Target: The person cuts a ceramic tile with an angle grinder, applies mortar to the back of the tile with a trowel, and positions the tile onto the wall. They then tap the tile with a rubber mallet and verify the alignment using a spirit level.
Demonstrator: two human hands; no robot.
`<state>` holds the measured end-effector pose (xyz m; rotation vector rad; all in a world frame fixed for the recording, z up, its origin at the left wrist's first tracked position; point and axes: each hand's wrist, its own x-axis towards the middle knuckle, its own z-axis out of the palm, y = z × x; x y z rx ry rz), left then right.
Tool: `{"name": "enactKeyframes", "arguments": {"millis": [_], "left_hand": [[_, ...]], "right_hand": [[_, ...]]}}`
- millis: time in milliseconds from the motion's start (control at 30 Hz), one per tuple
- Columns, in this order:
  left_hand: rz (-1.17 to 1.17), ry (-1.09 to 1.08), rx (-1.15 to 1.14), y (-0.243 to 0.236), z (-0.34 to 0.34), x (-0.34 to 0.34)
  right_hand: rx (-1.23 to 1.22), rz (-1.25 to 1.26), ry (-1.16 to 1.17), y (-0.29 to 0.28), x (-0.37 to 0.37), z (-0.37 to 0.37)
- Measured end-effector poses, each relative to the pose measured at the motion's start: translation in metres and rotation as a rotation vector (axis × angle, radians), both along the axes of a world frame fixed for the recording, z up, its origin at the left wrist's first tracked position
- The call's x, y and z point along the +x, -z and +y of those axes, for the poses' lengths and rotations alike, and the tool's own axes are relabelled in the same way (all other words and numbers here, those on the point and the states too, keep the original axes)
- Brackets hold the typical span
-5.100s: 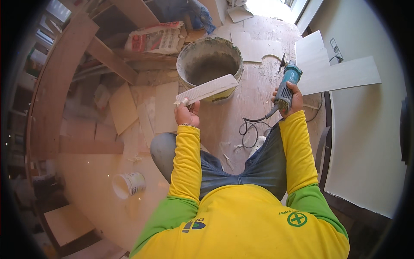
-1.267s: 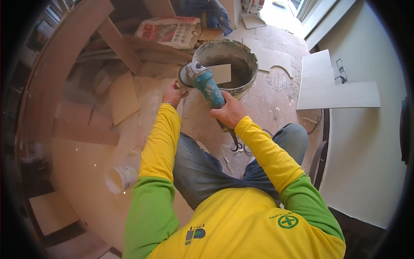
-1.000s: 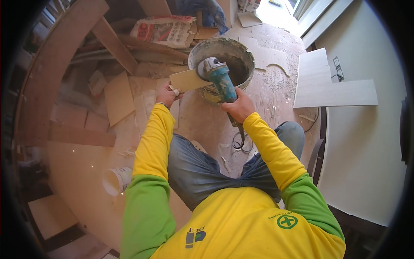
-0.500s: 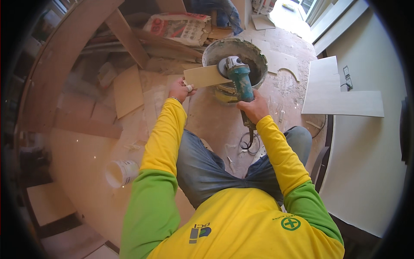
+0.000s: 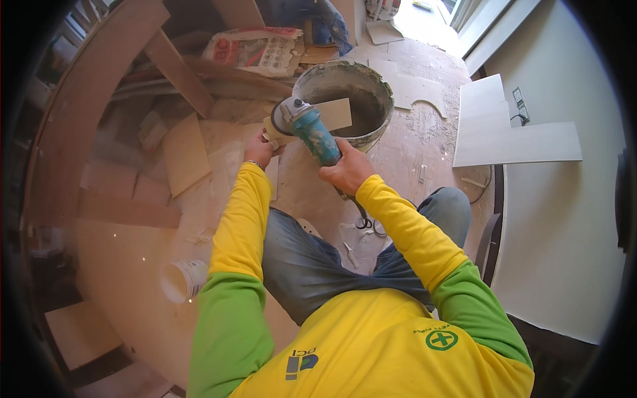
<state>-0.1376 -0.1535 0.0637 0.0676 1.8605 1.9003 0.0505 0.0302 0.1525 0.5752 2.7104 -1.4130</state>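
While the left hand (image 5: 261, 148) pinched one end of a pale tile strip (image 5: 336, 113) between its fingers at upper centre, apparently leaving the rest free, fingers of the right hand (image 5: 350, 170) wrapped an angle grinder (image 5: 316, 134), likely for control, near a crusted bucket (image 5: 379, 96).

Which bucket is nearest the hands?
The large crusted grey bucket, partly hidden by the strip the left hand holds; the small white bucket is farther off, left of the left sleeve.

Left hand (image 5: 260, 148) pinching, right hand (image 5: 349, 170) gripping.
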Motion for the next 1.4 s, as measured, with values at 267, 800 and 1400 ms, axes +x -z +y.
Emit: {"name": "enactKeyframes", "arguments": {"millis": [267, 800, 1400], "left_hand": [[0.025, 0.017, -0.023, 0.002, -0.003, 0.000], [0.040, -0.035, 0.017, 0.000, 0.001, 0.001], [0.084, 0.030, 0.023, -0.004, 0.001, 0.002]], "right_hand": [[0.009, 0.067, 0.193, 0.025, 0.012, 0.068], [-0.118, 0.137, 0.308, 0.027, 0.032, 0.108], [-0.070, 0.133, -0.016, 0.005, -0.004, -0.002]]}}
